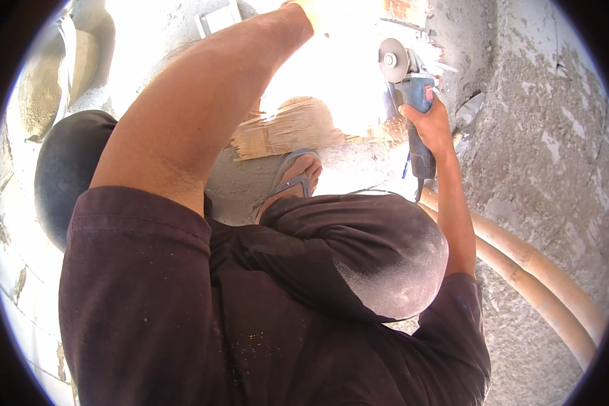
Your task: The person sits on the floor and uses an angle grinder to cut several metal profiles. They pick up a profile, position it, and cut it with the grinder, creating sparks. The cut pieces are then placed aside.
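My right hand is wrapped round the body of a blue and black angle grinder. The grinder's flat round disc points away from me at the far right, and its cable end hangs toward my knee. My left arm reaches far forward, and my left hand is at the top edge, bleached by glare and partly out of view. Its fingers, and anything in them, cannot be made out. Between the two hands lies a splintered wooden board, its far part lost in bright sunlight.
Two long round poles run along the right, beside a rough grey wall. A blue pen-like stick is near the grinder. My sandalled foot rests close to the board. Rounded containers stand at the far left.
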A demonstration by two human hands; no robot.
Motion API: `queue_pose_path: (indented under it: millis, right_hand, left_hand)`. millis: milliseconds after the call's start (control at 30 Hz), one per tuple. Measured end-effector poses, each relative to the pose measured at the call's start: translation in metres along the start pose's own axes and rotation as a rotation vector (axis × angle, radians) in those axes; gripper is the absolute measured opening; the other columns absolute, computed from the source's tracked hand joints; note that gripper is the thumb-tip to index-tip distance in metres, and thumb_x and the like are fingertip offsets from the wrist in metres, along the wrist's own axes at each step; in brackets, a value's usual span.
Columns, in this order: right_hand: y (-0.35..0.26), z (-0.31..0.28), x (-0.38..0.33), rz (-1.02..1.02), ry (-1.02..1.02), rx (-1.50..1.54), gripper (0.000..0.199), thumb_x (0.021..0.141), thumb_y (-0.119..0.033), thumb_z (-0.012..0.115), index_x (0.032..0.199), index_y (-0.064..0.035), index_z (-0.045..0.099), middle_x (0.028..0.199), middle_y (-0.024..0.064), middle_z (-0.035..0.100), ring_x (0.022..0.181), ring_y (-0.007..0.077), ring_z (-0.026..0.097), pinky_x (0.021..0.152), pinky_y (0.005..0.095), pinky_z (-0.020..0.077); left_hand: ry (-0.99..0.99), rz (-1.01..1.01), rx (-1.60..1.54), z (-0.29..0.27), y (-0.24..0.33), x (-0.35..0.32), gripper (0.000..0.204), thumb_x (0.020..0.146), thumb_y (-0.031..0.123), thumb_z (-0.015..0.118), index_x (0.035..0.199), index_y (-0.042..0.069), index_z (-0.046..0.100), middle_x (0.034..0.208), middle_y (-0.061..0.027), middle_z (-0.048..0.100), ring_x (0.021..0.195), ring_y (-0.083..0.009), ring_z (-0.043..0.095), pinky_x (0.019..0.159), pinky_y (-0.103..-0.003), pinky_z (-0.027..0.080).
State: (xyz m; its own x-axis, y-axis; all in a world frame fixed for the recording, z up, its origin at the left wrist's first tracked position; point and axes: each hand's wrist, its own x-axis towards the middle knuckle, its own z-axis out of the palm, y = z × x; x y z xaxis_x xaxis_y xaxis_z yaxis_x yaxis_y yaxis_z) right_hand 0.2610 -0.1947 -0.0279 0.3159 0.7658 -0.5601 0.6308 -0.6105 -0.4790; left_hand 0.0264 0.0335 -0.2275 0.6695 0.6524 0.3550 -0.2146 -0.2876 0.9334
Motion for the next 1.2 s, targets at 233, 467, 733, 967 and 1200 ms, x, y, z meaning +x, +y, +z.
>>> queue_pose_path:
  millis: [233,467,733,967,1200]
  right_hand:
    - [0.008,0.002,0.009,-0.082,0.011,0.035,0.047,0.083,-0.021,0.082,0.12,0.0048,0.069,0.101,0.0097,0.074,0.085,0.0173,0.066,0.081,0.0338,0.0541]
    - [-0.002,-0.001,0.012,-0.056,0.015,0.024,0.046,0.083,-0.022,0.082,0.118,0.0044,0.069,0.101,0.0097,0.074,0.086,0.0176,0.067,0.081,0.0342,0.0542]
    - [-0.011,-0.002,0.014,-0.091,0.002,0.032,0.047,0.083,-0.024,0.082,0.119,0.0044,0.069,0.103,0.01,0.074,0.089,0.0183,0.067,0.082,0.0337,0.0541]
    - [-0.01,-0.003,0.014,-0.044,0.009,0.018,0.045,0.085,-0.023,0.08,0.118,0.0038,0.07,0.104,0.0101,0.074,0.09,0.0184,0.067,0.084,0.0341,0.0539]
    - [-0.009,0.0,0.018,-0.08,-0.002,0.018,0.047,0.084,-0.023,0.082,0.12,0.0043,0.07,0.106,0.0114,0.075,0.093,0.0193,0.069,0.087,0.0349,0.0544]
  left_hand:
    - [-0.037,-0.021,-0.662,0.003,-0.031,0.007,0.018,0.106,0.015,0.062,0.113,0.003,0.074,0.103,-0.0111,0.075,0.091,-0.0194,0.071,0.08,-0.034,0.06]
    - [-0.055,0.019,-0.674,0.007,-0.028,0.008,0.018,0.105,0.016,0.063,0.112,0.003,0.074,0.103,-0.011,0.075,0.091,-0.0199,0.071,0.079,-0.035,0.059]
    - [-0.029,0.059,-0.601,0.002,-0.038,-0.004,0.024,0.106,0.02,0.059,0.119,0.004,0.072,0.115,-0.0118,0.074,0.105,-0.0231,0.07,0.092,-0.037,0.058]
    - [-0.027,0.22,0.679,0.001,0.014,0.007,0.031,0.1,0.023,0.06,0.125,0.009,0.071,0.123,-0.0121,0.073,0.118,-0.0277,0.067,0.107,-0.041,0.052]
    - [0.025,0.243,0.863,-0.002,0.013,-0.003,0.033,0.1,0.026,0.059,0.127,0.01,0.07,0.129,-0.0127,0.07,0.125,-0.0277,0.063,0.112,-0.04,0.048]
